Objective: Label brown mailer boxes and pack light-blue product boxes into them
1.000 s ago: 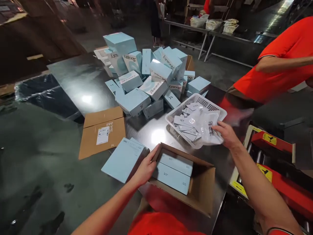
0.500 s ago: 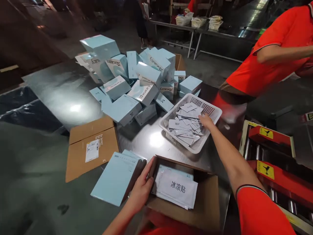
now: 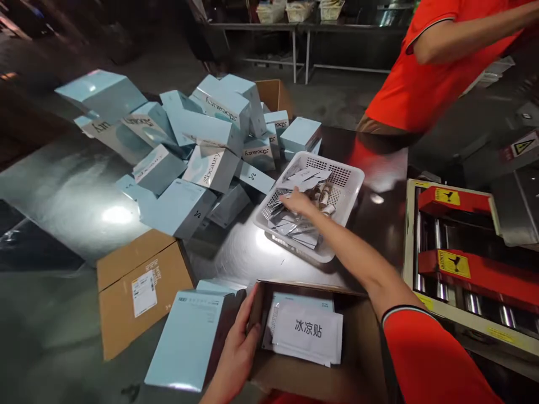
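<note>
My left hand (image 3: pixel 236 349) grips the left wall of an open cardboard box (image 3: pixel 362 348), thumb inside and fingers outside. In this box lie white sachets with black Chinese print (image 3: pixel 307 332), on top of a pale blue box (image 3: pixel 286 302). My right hand (image 3: pixel 298 203) reaches into a white perforated basket (image 3: pixel 351 182), its fingers curled on white sachets (image 3: pixel 307 178) there; the fingertips are partly hidden. Beside that hand, small brown-and-white tubes or bottles (image 3: pixel 324 195) show among the sachets. A pale blue carton (image 3: pixel 185 339) stands against the cardboard box on the left.
A heap of pale blue cartons (image 3: pixel 177 207) covers the back left of the metal table (image 3: pixel 227 252). A cardboard carton with a label (image 3: pixel 145 294) lies at the left edge. On the right is a roller conveyor (image 3: pixel 463 303). A co-worker in red (image 3: pixel 404 78) stands behind.
My right hand has moved left within the basket, and sachets have shifted, baring the brown-and-white items. My left hand keeps its hold on the box. The view has turned right.
</note>
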`<move>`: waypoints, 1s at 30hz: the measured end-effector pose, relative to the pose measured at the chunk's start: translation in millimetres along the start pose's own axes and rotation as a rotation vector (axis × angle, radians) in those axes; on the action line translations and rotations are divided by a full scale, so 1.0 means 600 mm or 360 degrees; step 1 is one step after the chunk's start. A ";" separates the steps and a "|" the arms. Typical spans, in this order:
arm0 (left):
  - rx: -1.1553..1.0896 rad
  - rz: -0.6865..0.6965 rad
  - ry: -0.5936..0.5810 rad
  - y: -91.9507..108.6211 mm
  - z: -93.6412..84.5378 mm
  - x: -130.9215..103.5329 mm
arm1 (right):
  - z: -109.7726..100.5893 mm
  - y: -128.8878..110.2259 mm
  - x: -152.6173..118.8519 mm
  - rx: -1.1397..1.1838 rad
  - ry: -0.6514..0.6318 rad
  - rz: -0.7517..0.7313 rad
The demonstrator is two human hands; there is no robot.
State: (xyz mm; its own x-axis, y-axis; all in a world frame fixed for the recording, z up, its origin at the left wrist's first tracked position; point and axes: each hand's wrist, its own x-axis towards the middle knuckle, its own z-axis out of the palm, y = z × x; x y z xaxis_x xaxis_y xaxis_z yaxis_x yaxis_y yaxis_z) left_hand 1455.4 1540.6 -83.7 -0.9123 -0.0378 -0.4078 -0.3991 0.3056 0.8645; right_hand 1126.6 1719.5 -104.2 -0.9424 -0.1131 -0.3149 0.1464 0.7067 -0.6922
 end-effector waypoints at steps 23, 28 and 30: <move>-0.0094 -0.0035 -0.0080 0.024 0.009 -0.002 | -0.054 0.048 -0.021 -0.0694 -0.0061 -0.0252; -0.0136 -0.0043 -0.0355 0.046 -0.047 0.026 | -0.019 -0.054 0.032 -0.0555 -0.0064 -0.0223; 0.0044 0.0013 -0.0374 0.078 -0.077 0.085 | 0.003 -0.072 0.035 -0.0501 -0.0079 -0.0187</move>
State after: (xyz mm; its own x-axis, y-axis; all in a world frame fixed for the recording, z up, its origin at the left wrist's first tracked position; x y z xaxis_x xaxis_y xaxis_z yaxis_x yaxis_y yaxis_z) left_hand 1385.8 1508.8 -50.2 -0.8676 0.1865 -0.4609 -0.3862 0.3311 0.8609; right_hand 1101.1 1685.2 -82.2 -0.9303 -0.2350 -0.2817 -0.0696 0.8670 -0.4934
